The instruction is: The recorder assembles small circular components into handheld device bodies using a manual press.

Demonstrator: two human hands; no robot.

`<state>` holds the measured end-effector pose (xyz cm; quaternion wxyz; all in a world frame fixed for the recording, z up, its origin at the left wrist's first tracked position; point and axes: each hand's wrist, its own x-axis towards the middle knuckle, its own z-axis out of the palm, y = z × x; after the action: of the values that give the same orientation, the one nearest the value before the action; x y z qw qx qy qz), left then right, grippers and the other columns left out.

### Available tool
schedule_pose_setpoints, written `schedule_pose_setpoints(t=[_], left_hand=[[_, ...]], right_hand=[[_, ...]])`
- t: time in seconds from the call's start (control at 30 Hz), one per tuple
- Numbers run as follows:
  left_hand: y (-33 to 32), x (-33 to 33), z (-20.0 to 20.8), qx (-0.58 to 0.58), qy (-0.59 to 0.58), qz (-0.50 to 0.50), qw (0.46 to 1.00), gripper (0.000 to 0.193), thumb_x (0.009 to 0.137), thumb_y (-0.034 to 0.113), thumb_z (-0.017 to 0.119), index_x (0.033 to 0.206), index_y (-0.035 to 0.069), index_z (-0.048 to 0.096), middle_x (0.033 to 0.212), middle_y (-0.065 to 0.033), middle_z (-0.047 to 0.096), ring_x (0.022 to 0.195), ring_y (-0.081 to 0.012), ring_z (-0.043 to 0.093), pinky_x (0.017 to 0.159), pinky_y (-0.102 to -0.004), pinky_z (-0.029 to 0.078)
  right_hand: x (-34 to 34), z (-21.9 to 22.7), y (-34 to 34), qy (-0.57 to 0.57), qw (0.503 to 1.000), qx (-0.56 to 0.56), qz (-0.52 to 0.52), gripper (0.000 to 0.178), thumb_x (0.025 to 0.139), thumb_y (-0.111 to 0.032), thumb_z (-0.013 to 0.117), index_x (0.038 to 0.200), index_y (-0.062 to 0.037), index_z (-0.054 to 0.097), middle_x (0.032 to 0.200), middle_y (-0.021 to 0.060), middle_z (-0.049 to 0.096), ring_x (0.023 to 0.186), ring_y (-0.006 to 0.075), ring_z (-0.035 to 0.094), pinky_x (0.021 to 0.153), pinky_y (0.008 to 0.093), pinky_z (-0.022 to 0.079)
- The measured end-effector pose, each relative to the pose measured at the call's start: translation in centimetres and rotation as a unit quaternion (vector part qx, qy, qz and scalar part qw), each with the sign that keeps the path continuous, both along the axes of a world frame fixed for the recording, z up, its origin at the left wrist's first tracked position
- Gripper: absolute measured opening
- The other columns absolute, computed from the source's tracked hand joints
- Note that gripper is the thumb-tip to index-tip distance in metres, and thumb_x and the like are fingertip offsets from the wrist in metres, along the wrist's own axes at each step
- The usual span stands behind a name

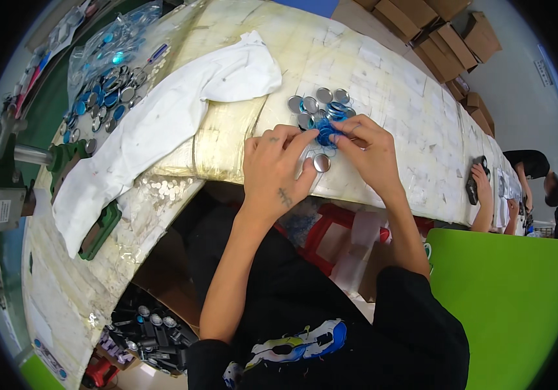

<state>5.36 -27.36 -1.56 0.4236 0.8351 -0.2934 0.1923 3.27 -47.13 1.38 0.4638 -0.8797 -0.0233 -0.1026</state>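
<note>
Both of my hands meet over a small cluster of round metal caps (324,95) on the covered table, some silver and some blue. My left hand (275,166) has its index fingertip against a bunch of blue discs (324,134), its thumb held apart lower down. From the other side, my right hand (370,149) pinches at the same blue discs between thumb and index finger. Whether the blue is a film or the discs themselves is too small to tell. A single silver cap (321,162) lies by my left thumb. My fingers hide part of the cluster.
A white cloth (162,130) lies across the table on the left, over part of a green metal press (100,231). Beyond it is a larger heap of caps (106,97) near clear plastic bags (113,42). Another person's hand (481,185) is at the right. Below sits a box of black parts (152,335).
</note>
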Motion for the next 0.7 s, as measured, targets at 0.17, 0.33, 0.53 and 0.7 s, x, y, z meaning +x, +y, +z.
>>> schedule_pose_setpoints(t=[0.17,0.33,0.53,0.7], left_hand=[[-0.1,-0.1,0.1,0.037,-0.011,-0.013,0.999,0.040,0.076,0.026,0.075,0.113,0.012,0.068,0.096,-0.0029,0.058,0.086,-0.0206,0.055,0.078,-0.0357,0.036],[-1.0,0.0,-0.3,0.038,0.011,0.053,0.998,0.036,0.077,0.028,0.076,0.109,0.012,0.070,0.090,-0.0015,0.058,0.087,-0.0203,0.056,0.077,-0.0353,0.036],[-1.3,0.2,-0.5,0.039,-0.003,0.050,0.998,0.028,0.079,0.024,0.074,0.104,0.013,0.070,0.089,-0.0041,0.055,0.083,-0.0221,0.054,0.074,-0.0378,0.035],[-1.5,0.3,-0.3,0.039,0.008,0.070,0.997,0.023,0.079,0.021,0.074,0.101,0.013,0.072,0.085,-0.0014,0.058,0.083,-0.0205,0.057,0.075,-0.0364,0.036]], right_hand=[[0.7,-0.5,-0.4,-0.010,0.998,0.045,-0.033,0.019,0.085,0.002,0.068,0.104,0.0056,0.070,0.091,0.0089,0.068,0.077,0.0129,0.066,0.071,0.0238,0.054],[1.2,0.4,-0.6,0.042,0.987,0.149,-0.044,0.017,0.089,0.000,0.065,0.104,0.0090,0.068,0.094,0.0077,0.069,0.079,0.0125,0.066,0.072,0.0262,0.055],[1.2,0.7,-1.9,0.052,0.963,0.253,-0.071,0.022,0.091,-0.002,0.063,0.111,0.0080,0.066,0.099,0.0109,0.069,0.081,0.0142,0.066,0.075,0.0278,0.056],[-0.2,1.6,-3.0,0.051,0.919,0.386,-0.065,0.020,0.092,-0.001,0.062,0.109,0.0072,0.066,0.096,0.0099,0.069,0.083,0.0144,0.065,0.074,0.0286,0.055]])
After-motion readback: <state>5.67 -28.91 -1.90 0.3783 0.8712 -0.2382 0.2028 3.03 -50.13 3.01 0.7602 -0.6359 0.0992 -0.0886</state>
